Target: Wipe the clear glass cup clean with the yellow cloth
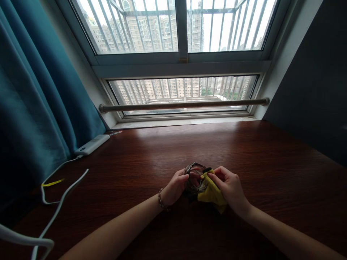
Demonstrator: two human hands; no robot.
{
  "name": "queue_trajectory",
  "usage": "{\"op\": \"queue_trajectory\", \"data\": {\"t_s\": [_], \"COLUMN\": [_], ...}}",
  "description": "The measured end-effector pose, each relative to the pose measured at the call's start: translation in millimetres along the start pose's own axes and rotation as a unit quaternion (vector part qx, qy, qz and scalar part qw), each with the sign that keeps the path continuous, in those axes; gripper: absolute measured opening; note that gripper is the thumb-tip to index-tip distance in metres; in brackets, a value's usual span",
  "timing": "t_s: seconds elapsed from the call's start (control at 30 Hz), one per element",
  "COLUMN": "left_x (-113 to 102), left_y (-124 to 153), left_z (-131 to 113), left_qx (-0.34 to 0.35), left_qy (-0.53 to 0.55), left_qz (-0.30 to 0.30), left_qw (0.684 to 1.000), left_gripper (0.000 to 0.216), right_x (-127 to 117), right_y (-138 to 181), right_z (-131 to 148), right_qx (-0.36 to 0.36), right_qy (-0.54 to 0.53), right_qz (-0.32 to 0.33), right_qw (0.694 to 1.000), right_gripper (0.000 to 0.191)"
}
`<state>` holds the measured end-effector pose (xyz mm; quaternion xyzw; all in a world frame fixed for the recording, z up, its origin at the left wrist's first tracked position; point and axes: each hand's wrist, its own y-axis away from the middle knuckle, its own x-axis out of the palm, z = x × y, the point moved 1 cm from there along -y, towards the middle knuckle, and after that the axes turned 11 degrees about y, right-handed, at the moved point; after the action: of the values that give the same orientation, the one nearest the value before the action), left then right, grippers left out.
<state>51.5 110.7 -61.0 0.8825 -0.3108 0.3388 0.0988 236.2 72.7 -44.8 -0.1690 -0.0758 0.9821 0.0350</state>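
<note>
My left hand (175, 187) grips a small clear glass object with a dark rim (194, 177), held just above the dark wooden table (244, 155). My right hand (230, 187) pinches a yellow cloth (210, 191) and presses it against the right side of the glass object. Both hands meet near the middle of the table, close to me. A bead bracelet (162, 199) sits on my left wrist. What exactly the glass thing is stays unclear.
A white power bank (92, 144) lies at the table's back left, with a white cable (62, 195) looping toward the front left corner. A teal curtain (35, 97) hangs at left. Behind the table are a barred window (179, 29) and a metal rail (184, 104).
</note>
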Motion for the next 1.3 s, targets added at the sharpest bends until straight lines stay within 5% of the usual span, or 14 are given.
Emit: {"op": "queue_trajectory", "data": {"t_s": [0.53, 0.7, 0.93, 1.03, 1.3], "left_x": [-4, -6, -3, 1, 4], "left_y": [-7, -7, -1, -2, -2], "left_z": [9, 11, 6, 5, 0], "left_qx": [-0.090, -0.038, 0.002, -0.002, 0.001], "left_qy": [0.036, -0.003, -0.049, -0.046, -0.019], "left_qz": [-0.071, -0.113, 0.006, -0.003, -0.021], "left_qw": [0.993, 0.993, 0.999, 0.999, 1.000], "left_gripper": [0.069, 0.080, 0.071, 0.079, 0.058], "right_x": [3, 4, 7, 7, 7], "right_y": [8, 8, 0, -3, 2], "right_z": [-6, -8, -9, -12, -6], "right_qx": [-0.108, -0.076, 0.042, 0.078, 0.045], "right_qy": [0.133, 0.135, -0.032, -0.091, -0.094], "right_qz": [0.008, 0.014, 0.055, 0.055, 0.057], "right_qw": [0.985, 0.988, 0.997, 0.991, 0.993], "right_gripper": [0.028, 0.032, 0.041, 0.044, 0.041]}}
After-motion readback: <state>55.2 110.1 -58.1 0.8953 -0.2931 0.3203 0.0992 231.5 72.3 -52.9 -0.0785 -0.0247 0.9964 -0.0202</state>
